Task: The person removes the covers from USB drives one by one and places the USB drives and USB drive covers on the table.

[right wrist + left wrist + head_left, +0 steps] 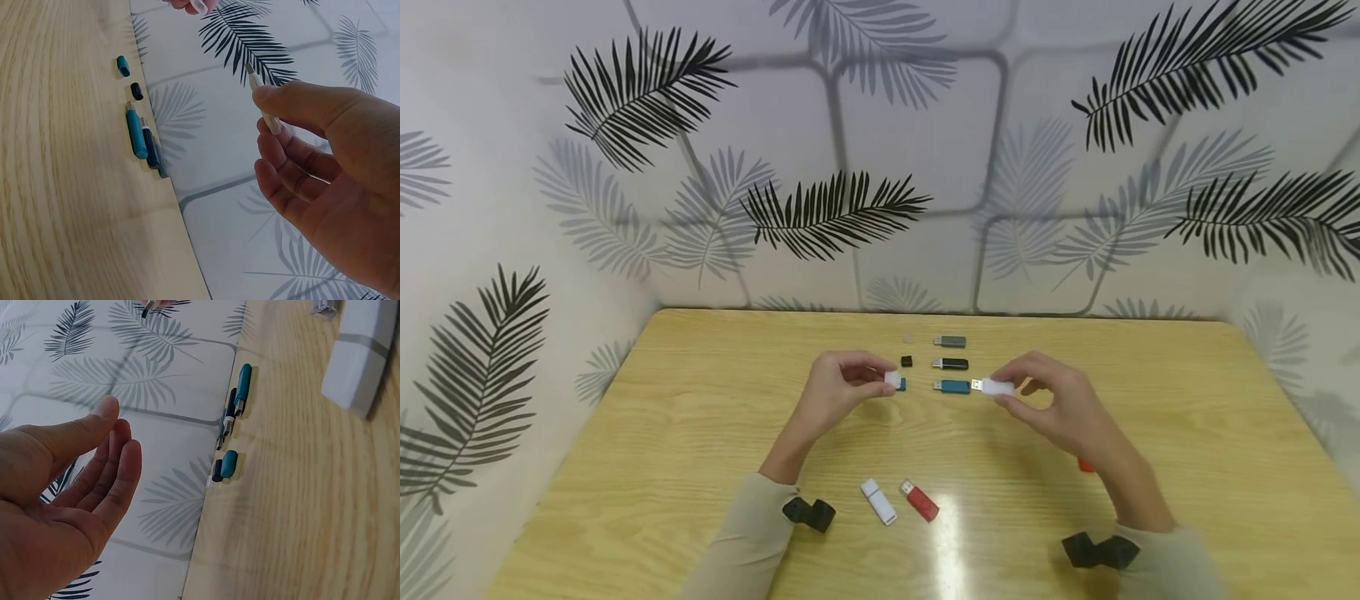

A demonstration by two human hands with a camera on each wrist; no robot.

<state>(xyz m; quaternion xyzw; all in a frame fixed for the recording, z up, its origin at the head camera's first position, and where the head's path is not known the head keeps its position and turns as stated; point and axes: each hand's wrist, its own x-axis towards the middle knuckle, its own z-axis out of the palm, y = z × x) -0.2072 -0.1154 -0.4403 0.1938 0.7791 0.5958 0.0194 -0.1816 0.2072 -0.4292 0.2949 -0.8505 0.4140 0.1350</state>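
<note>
My left hand (847,385) pinches a small white cap (892,379) above the blue cap (903,384). In the left wrist view the left hand (81,487) hides that white cap. My right hand (1051,396) pinches a white USB stick (997,387) between thumb and fingers, its metal plug pointing left. Seen from the right wrist, the white USB stick (265,106) is tilted, plug upward. Just left of it on the table lies a blue USB stick (955,387), uncapped, below a black USB stick (953,364) and a grey USB stick (952,342).
A black cap (907,361) and a clear cap (907,338) lie left of the uncapped sticks. Nearer the front are a capped white USB stick (878,502) and a red USB stick (920,501). A red piece (1086,465) is partly hidden by the right forearm. The patterned wall (917,275) borders the wooden table (700,433).
</note>
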